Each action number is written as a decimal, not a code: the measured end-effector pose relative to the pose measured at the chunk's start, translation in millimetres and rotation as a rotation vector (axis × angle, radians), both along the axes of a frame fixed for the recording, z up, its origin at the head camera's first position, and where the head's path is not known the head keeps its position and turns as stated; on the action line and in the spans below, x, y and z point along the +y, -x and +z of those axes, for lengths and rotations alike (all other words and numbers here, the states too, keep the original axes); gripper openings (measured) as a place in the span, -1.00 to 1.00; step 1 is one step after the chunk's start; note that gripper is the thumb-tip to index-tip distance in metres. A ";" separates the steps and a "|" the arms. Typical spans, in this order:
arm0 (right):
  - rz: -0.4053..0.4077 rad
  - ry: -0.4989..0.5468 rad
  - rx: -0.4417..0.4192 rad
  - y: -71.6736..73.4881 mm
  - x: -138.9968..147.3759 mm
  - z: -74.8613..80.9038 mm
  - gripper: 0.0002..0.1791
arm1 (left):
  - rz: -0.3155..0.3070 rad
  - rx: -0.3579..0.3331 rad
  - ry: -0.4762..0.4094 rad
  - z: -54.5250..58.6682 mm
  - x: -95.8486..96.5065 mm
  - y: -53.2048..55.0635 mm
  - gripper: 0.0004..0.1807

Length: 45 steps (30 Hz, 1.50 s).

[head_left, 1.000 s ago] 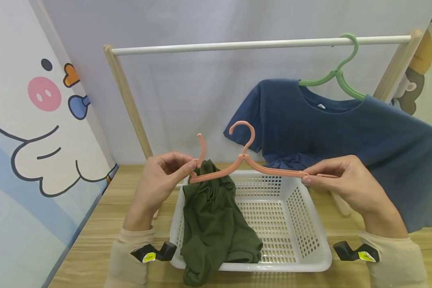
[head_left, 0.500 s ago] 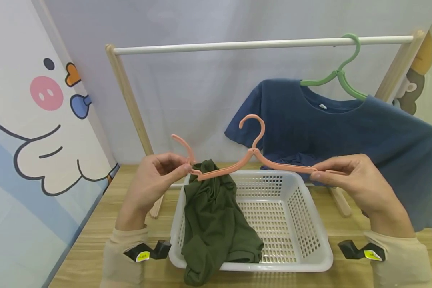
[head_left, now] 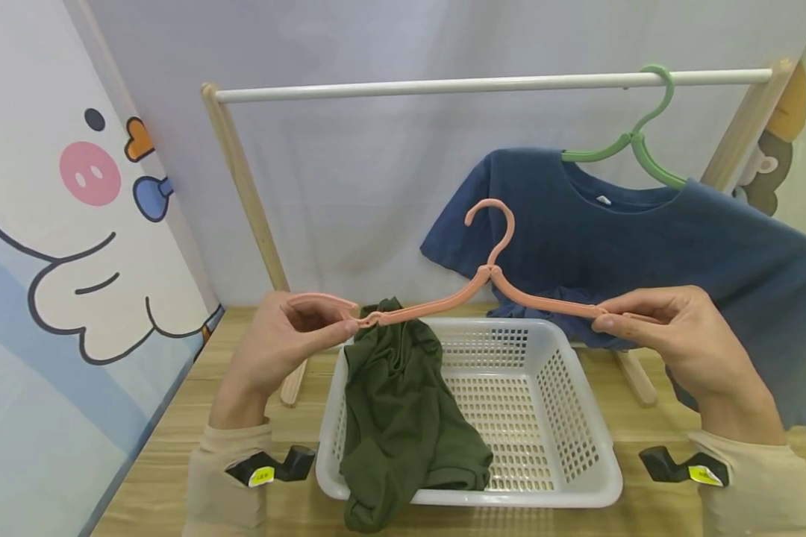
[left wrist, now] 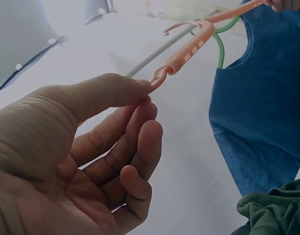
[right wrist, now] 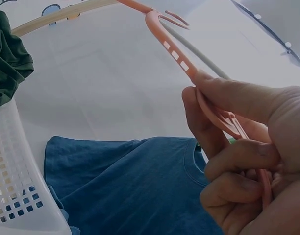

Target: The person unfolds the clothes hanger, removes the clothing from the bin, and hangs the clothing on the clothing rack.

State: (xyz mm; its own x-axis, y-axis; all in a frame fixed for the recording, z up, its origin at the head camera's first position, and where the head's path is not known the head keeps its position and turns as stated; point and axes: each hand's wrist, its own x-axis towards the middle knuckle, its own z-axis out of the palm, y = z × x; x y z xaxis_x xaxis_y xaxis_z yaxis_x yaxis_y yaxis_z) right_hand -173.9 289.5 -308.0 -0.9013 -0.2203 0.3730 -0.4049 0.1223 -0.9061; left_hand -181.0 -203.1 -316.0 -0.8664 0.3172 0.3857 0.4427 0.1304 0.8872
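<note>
Hanger spans the gap between your two hands, held up above the basket. Your left hand pinches one end of it, thumb and forefinger pressed together on a thin link, while your other left fingers curl loosely beneath. A curved end piece runs back from that pinch, along the top of your left hand. Your right hand pinches the opposite end; its remaining fingers are curled in, and a slim pink strip runs past them into your palm. Midway between your two grips rises the hook, its tip turned toward your left side.

Below and just right of your left fingertips, green cloth lies bunched in the basket, one fold draping over the rim nearest you. The hanger's left arm passes in front of its top; you cannot tell whether they touch.

Behind and above your right fingers hangs a blue shirt on a green hanger, hooked over the white rail that crosses well above both hands. A wooden post stands beyond your left fingers, and farther left is a printed duck. Below your fingers, the wooden table bears the basket.
</note>
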 end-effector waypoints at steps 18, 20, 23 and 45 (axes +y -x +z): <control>0.017 0.035 -0.002 -1.7 -2.0 1.1 -0.84 | -0.024 -0.083 0.080 -1.5 4.5 -0.1 -0.94; 0.006 0.027 -0.006 -2.1 -2.4 1.5 -0.84 | -0.037 -0.095 0.091 -1.7 4.2 0.0 -0.92; 0.007 0.024 -0.010 -3.0 -2.3 2.4 -0.84 | -0.057 -0.098 0.097 -2.0 5.1 1.0 -0.87; -0.139 -0.318 -0.031 -4.1 -6.9 2.6 -0.61 | 0.030 -0.074 0.080 -4.0 8.2 4.4 -0.81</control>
